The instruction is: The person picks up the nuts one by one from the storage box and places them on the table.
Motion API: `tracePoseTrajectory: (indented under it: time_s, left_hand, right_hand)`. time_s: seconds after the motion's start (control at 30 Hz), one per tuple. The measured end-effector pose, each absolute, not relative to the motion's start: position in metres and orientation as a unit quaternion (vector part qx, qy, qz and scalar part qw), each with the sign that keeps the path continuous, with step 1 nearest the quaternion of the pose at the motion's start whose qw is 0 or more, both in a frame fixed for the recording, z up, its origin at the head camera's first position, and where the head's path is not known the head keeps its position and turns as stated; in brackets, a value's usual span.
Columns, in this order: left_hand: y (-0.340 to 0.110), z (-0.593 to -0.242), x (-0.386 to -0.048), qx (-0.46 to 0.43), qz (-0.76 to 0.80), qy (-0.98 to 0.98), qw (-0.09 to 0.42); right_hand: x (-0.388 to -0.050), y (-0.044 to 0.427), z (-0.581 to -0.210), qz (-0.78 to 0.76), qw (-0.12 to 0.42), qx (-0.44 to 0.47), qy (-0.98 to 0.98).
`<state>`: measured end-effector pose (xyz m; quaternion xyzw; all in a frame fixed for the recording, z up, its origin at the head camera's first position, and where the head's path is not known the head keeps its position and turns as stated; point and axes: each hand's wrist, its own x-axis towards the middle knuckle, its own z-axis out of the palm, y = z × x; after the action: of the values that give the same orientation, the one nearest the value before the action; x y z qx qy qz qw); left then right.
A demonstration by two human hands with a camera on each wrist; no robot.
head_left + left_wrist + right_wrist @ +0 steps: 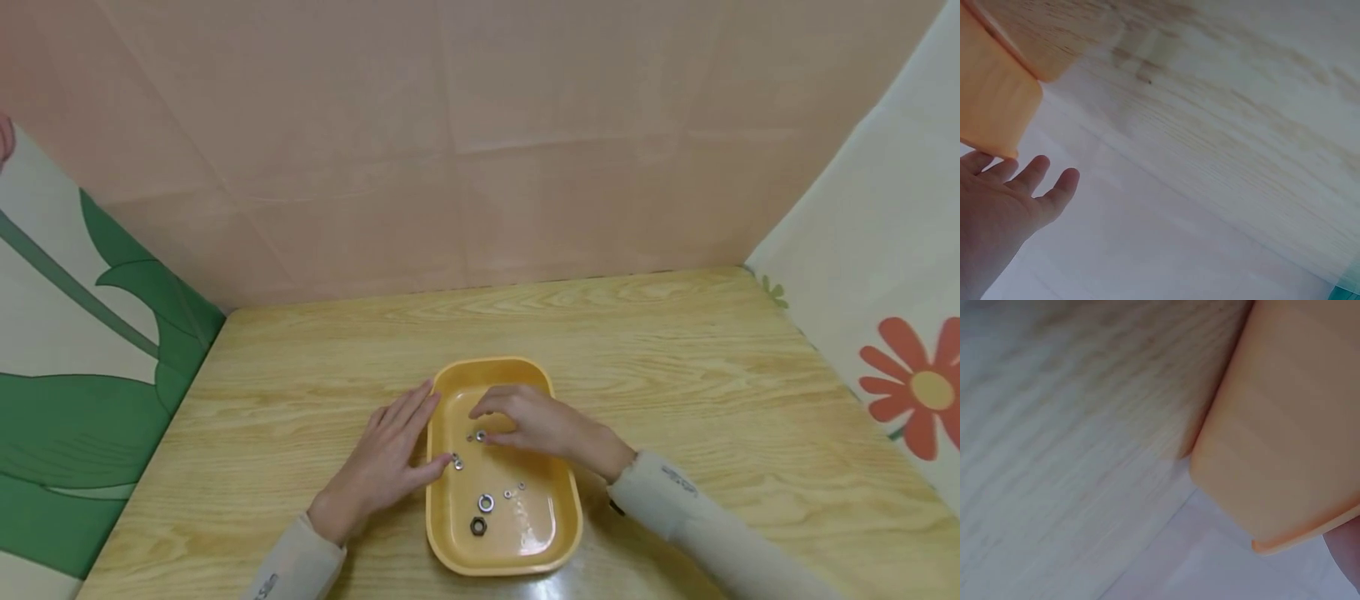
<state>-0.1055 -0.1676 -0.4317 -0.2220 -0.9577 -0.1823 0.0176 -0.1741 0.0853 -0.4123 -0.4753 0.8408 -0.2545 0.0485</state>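
Note:
A yellow tray (504, 569) holds several small metal nuts and rings. My left hand (387, 461) lies at the tray's left side, its fingers extended along the rim and its thumb over the edge near a pair of small nuts (458, 464). In the left wrist view, the fingertips of that hand (1007, 194) touch the rim. Reaching in over the right side, my right hand (534, 423) has thumb and fingertips apart, the thumb close to a small nut (480, 436). Nearer me lie a dark hex nut (478, 526), a silver ring (486, 503) and two tiny nuts (507, 494).
The tray stands on a wood-grain table (300, 400). Behind the table rises a pinkish sheet (450, 167). Printed panels flank it, with green leaves (82, 442) at the left and a red flower (918, 387) at the right.

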Motion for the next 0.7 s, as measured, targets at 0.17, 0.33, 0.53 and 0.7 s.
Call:
tracePoseTrajectory:
  time_s: [0.17, 0.33, 0.53, 0.7]
  left_hand:
    - [-0.168, -0.434, -0.105, -0.22, -0.181, -0.958, 0.019]
    - [-0.168, -0.434, -0.105, -0.219, -0.182, -0.959, 0.015]
    - [-0.168, -0.434, -0.105, -0.225, -0.181, -0.957, 0.026]
    - [-0.169, -0.433, -0.105, -0.226, -0.183, -0.956, 0.026]
  right_hand:
    - [-0.178, 0.081, -0.412, -0.243, 0.068, -0.477, 0.842]
    - [-0.18, 0.078, -0.415, -0.234, 0.091, -0.467, 0.848]
    - [-0.183, 0.077, -0.418, -0.237, 0.104, -0.46, 0.849]
    - [-0.184, 0.074, -0.42, -0.229, 0.099, -0.467, 0.848]
